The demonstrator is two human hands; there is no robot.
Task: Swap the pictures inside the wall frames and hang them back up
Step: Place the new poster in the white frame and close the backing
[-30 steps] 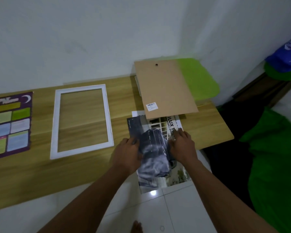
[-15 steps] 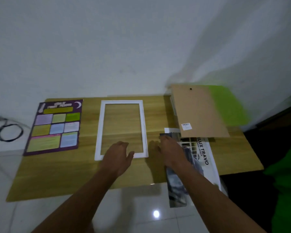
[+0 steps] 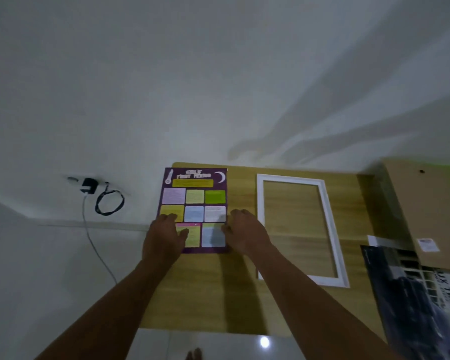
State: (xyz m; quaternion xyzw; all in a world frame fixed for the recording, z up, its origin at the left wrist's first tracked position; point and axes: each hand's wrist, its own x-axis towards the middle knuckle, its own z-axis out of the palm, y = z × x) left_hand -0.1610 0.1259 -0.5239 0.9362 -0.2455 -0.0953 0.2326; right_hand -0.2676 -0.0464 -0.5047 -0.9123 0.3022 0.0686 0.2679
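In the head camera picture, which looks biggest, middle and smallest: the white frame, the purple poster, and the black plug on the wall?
1. White rectangular picture frame, biggest.
2. Purple poster with coloured boxes, clearly smaller, partly under both hands.
3. Black plug on the wall, smallest; it is farther away, so it looks extra tiny.

Wood-grain table [image 3: 291, 302], seemingly matt paper poster [image 3: 194, 193], glossy floor tiles [image 3: 218, 345].

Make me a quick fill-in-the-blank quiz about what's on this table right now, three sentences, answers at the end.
1. Both hands, left hand and right hand, are at the ____ poster.
2. The empty frame lying on the wooden table is coloured ____.
3. The frame lies to the ____ of the poster.

Answers: purple; white; right
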